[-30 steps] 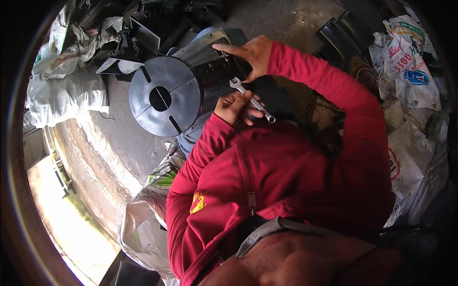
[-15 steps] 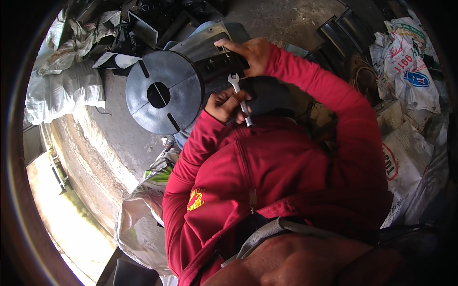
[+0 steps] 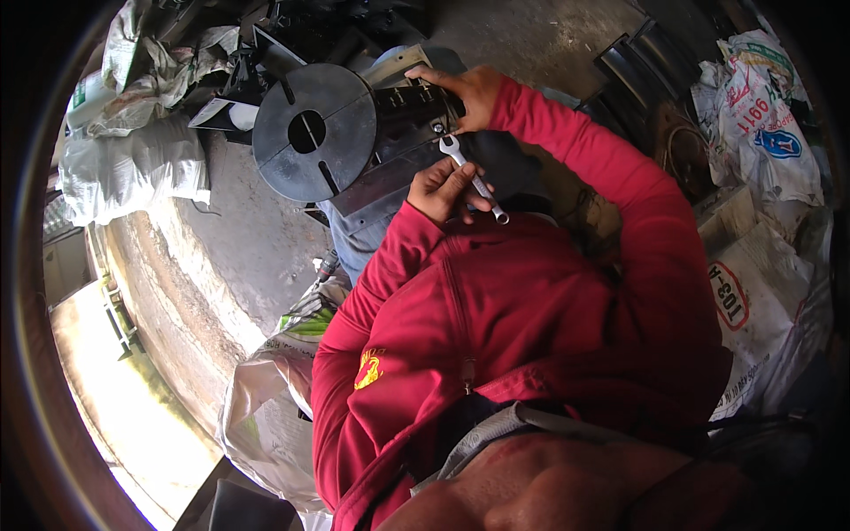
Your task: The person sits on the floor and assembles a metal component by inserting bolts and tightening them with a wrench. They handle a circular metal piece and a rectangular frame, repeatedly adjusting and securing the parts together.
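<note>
A silvery combination wrench (image 3: 457, 155) is pinched in my left hand (image 3: 443, 189), its forked end pointing up toward the metal assembly. Just above that fork a shiny nut or bolt head (image 3: 437, 128) shows on the assembly's end; wrench and nut look slightly apart. The dark metal assembly (image 3: 403, 142) lies across my lap, with a grey slotted disc (image 3: 341, 97) with a round central hole at its left end. My right hand (image 3: 475, 96) is closed round the assembly's right end, thumb along the top edge. Its other fingers are partly hidden behind the metal.
Black metal parts (image 3: 651, 57) stand at the far right, near printed white sacks (image 3: 753, 115). Plastic-wrapped bundles (image 3: 133, 173) lie at the left. A white bag (image 3: 266, 398) is beside my left arm, and a dark tool (image 3: 328, 265) lies beside my leg.
The assembly has turned, its disc shifting right and appearing narrower. The nut has come into view. My left hand has moved right with the wrench; my right hand keeps its hold.
</note>
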The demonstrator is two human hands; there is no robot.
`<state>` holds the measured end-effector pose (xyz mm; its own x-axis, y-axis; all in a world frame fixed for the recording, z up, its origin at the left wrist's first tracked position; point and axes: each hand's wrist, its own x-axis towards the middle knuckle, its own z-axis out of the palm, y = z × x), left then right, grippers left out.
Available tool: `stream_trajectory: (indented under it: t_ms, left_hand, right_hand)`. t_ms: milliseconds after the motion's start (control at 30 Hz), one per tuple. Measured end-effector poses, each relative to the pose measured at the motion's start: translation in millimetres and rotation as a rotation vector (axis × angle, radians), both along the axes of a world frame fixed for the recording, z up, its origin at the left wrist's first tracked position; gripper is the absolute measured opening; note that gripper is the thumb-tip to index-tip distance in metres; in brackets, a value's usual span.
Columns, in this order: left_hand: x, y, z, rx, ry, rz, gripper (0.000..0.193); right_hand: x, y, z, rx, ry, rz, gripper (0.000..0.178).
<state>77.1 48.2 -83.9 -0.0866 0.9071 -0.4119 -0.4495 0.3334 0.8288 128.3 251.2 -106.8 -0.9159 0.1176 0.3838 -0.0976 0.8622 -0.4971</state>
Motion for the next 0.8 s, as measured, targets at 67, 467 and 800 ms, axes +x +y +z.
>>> stream_trajectory:
  t_ms: [67,467,800]
  left_hand:
    - [-1.6,2.4,-5.3,0.028,-0.001,0.026,0.027]
    - [12.6,28.6,-1.9,0.005,-0.216,0.227,0.031]
    - [6.8,28.3,0.5,-0.033,-0.146,0.280,0.029]
  right_hand:
    - [-1.6,-1.4,1.3,0.017,-0.014,-0.019,0.090]
    - [-2.9,3.0,-8.3,-0.044,0.022,-0.004,0.086]
    - [0.5,3.1,-9.9,-0.099,-0.054,-0.030,0.089]
